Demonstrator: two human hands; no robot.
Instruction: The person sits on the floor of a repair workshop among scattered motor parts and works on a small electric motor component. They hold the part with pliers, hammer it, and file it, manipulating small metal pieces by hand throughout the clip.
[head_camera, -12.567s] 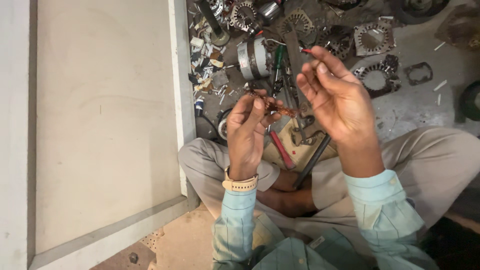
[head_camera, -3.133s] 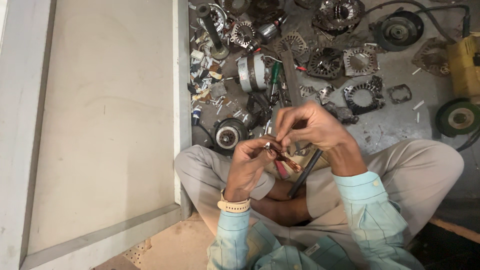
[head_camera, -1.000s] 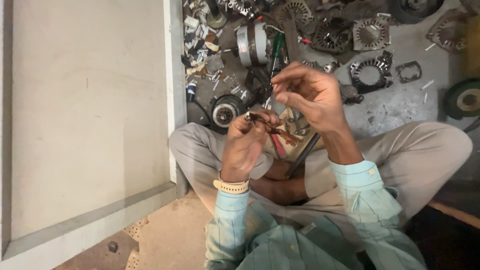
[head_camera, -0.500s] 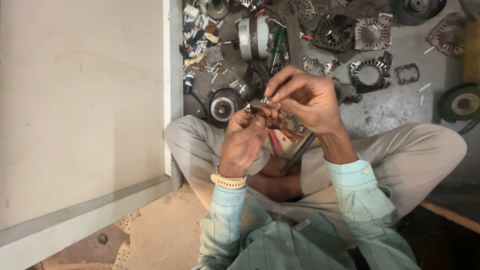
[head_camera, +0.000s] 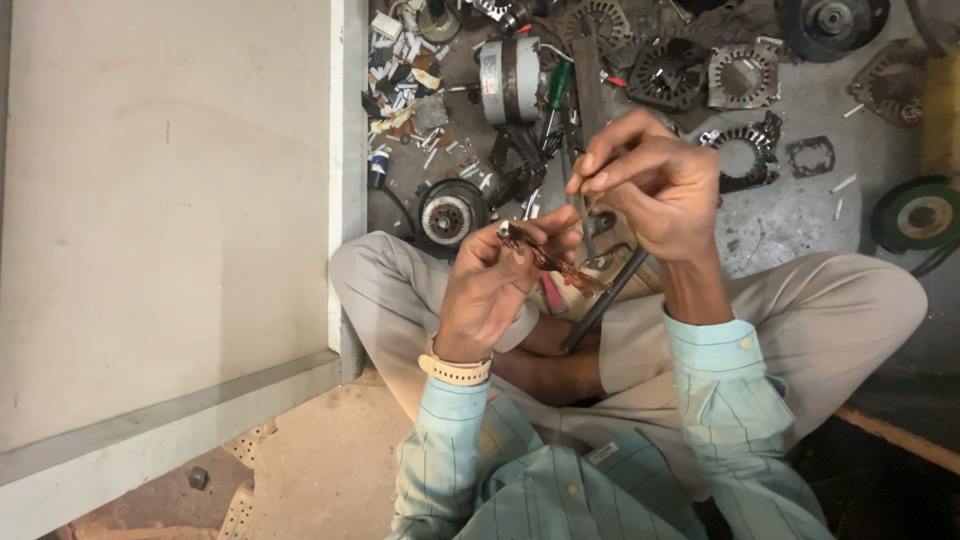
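Note:
I sit cross-legged on the floor. My left hand (head_camera: 495, 285) pinches a thin bundle of reddish copper wire (head_camera: 555, 265) that slants down to the right over my lap. My right hand (head_camera: 655, 190) is raised just above and to the right of it, with thumb and forefinger pinched on a fine strand that runs down toward the bundle. A dark metal rod (head_camera: 605, 300) lies across my lap under both hands.
Motor parts litter the floor ahead: a cylindrical motor body (head_camera: 508, 80), a round rotor (head_camera: 450, 212), a green-handled screwdriver (head_camera: 555, 90), stator plates (head_camera: 742, 75) and a grinding disc (head_camera: 920, 215). A pale board with a raised frame (head_camera: 345, 150) fills the left side.
My right hand has lifted up and away from my left hand, drawing the strand out. The view has shifted slightly to the right.

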